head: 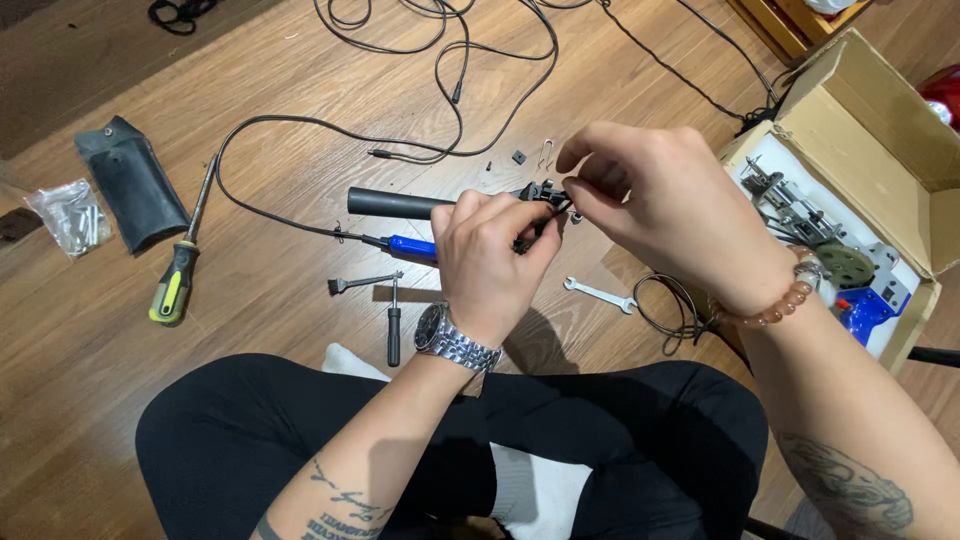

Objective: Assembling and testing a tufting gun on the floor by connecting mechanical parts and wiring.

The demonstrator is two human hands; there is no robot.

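My left hand (492, 255) grips a black tool with a long round handle (392, 203) and a dark metal head, held above the wooden floor. A blue-handled tool (412, 246) with a black cord pokes out under that hand. My right hand (655, 205) pinches the metal head (547, 190) of the black tool with thumb and fingertips. What sits between the fingertips is too small to tell. A metal watch is on my left wrist and a bead bracelet on my right.
On the floor lie a yellow-handled screwdriver (177, 275), a small black screwdriver (393, 325), a little brush (358, 284), a flat wrench (600, 295), a black pouch (130, 185), a bag of screws (70, 215) and cables (450, 60). An open cardboard box (870, 130) with parts stands right.
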